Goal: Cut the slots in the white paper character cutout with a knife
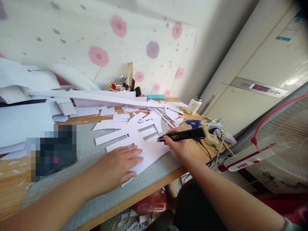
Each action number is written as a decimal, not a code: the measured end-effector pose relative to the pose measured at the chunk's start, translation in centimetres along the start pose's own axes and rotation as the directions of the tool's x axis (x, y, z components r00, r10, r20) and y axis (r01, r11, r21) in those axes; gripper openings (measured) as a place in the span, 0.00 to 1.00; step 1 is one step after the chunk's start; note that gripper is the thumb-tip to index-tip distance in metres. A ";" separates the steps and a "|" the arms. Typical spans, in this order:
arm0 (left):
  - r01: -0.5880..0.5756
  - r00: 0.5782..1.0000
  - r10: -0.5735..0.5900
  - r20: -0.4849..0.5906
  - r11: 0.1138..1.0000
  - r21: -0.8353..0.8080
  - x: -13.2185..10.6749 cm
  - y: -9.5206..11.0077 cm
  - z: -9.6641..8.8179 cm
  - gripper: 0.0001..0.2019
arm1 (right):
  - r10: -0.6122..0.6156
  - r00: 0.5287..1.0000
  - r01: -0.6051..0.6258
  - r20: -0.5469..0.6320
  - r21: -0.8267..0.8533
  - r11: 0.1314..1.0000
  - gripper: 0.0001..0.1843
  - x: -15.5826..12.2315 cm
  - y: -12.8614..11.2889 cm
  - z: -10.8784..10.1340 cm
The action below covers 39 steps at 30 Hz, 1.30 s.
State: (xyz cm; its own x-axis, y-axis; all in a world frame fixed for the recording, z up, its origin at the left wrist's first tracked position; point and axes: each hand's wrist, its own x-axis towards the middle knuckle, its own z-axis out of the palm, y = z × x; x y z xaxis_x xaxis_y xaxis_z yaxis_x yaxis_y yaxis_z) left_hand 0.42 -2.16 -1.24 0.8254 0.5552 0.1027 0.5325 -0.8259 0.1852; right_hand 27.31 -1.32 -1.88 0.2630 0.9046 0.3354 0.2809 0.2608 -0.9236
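Note:
My left hand (124, 163) lies flat with fingers spread on a white foam board sheet (149, 152) that has rectangular slots cut in it. Under the sheet is a grey cutting mat (96, 189). My right hand (179, 144) is closed around a black utility knife (185, 134), held nearly level above the sheet's right part. The knife's tip points left, close to a slot; whether it touches the sheet I cannot tell. White offcuts (121, 117) lie just beyond the sheet.
A blue glue gun (193, 123), a white bottle (193, 106) and a power strip (211, 138) with cables stand at the right. A pixelated dark device (56, 154) lies left. White boards (24, 122) pile up behind it. A fan (284, 138) stands beside the table's right edge.

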 end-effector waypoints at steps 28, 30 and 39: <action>0.004 0.999 -0.003 0.033 0.999 -0.032 0.0 -0.4 0.4 0.21 | -0.097 0.984 0.110 0.147 -0.083 0.991 0.10 -0.6 2.3 0.3; -0.002 1.000 0.003 0.026 0.999 -0.034 -0.1 -0.5 0.5 0.21 | -0.096 0.985 0.110 0.143 -0.091 0.990 0.10 -0.5 2.2 0.3; -0.006 1.000 0.005 -0.017 0.998 -0.058 -0.1 -0.7 0.9 0.21 | -0.123 0.972 0.156 0.198 -0.160 0.975 0.11 -0.4 0.9 -0.3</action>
State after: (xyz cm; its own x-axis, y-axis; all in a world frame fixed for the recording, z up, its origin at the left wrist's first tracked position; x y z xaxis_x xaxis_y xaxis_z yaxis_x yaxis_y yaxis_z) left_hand 0.09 -1.70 -2.24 0.8247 0.5527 0.1201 0.5159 -0.8221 0.2410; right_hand 27.75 -1.55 -2.83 0.0383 0.9146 0.4025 0.4628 0.3408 -0.8183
